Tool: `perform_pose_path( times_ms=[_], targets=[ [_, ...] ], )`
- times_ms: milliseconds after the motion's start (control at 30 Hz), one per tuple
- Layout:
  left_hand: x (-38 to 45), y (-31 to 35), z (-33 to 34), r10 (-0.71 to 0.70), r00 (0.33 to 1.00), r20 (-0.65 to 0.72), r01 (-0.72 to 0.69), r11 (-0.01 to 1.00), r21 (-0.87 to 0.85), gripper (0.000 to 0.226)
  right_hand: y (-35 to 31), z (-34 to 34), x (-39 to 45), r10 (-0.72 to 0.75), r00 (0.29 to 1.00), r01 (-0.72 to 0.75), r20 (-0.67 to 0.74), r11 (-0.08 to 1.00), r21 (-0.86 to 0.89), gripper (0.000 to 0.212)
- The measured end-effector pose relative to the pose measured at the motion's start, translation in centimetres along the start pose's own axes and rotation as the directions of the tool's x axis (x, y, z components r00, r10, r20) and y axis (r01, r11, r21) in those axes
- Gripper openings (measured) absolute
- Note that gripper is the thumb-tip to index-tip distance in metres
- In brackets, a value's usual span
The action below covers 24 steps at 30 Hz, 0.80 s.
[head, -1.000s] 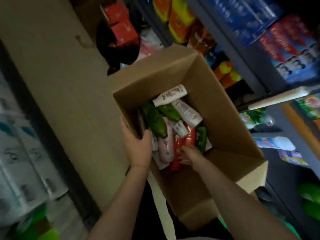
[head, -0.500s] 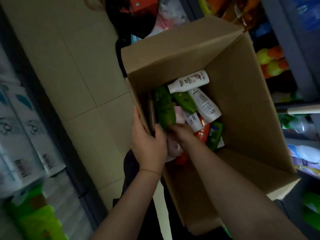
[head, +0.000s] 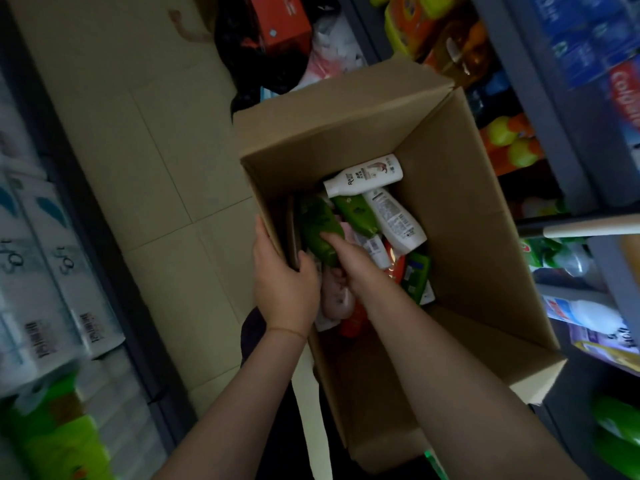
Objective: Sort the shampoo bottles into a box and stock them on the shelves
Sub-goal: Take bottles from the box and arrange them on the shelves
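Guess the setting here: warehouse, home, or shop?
Most likely a shop aisle: shelves packed with boxed toothpaste to the right, stacked tissue packs to the left, and a cardboard box of shampoo bottles being handled.

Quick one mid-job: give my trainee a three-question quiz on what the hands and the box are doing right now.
1. True or false: the left hand grips the cardboard box by its wall.
2. Which bottle do the right hand's fingers touch? A white bottle B dark green bottle C red bottle
3. Fill in: the bottles in the box lie ____, not upright.

Key: 1 true; 2 B; 3 flat
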<state>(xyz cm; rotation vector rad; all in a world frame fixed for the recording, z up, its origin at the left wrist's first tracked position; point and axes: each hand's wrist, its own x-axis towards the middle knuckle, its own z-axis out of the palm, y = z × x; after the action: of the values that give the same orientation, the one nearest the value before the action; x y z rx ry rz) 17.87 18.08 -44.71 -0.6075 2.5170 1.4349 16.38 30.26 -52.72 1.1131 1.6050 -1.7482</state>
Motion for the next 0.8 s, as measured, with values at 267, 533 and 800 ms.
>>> perform_pose_path(
  times_ms=[267, 533, 800],
  targets=[
    [-2.4, 4.3, -3.9, 0.491, 0.853, 0.177, -0.521, 0.780, 0.346, 0.096, -2.6, -8.2, -15.9, 0.004, 0.997, -0.010, 0.071, 0.995, 0.095, 0.027],
    [-8.4, 16.5, -3.6, 0.762, 0.356, 0.540, -0.926, 0.365, 0.095, 0.053, -6.9, -15.7, -29.3, -0.284, 0.919, 0.168, 0.273, 0.910, 0.379, 0.047],
    [-20.0, 28.8, -2.1, 0.510, 0.592, 0.624, -0.152, 0.831, -0.535, 0.019, -9.3, -23.1, -38.6, -0.682, 0.714, 0.694, -0.162, 0.720, 0.028, 0.027]
  ],
)
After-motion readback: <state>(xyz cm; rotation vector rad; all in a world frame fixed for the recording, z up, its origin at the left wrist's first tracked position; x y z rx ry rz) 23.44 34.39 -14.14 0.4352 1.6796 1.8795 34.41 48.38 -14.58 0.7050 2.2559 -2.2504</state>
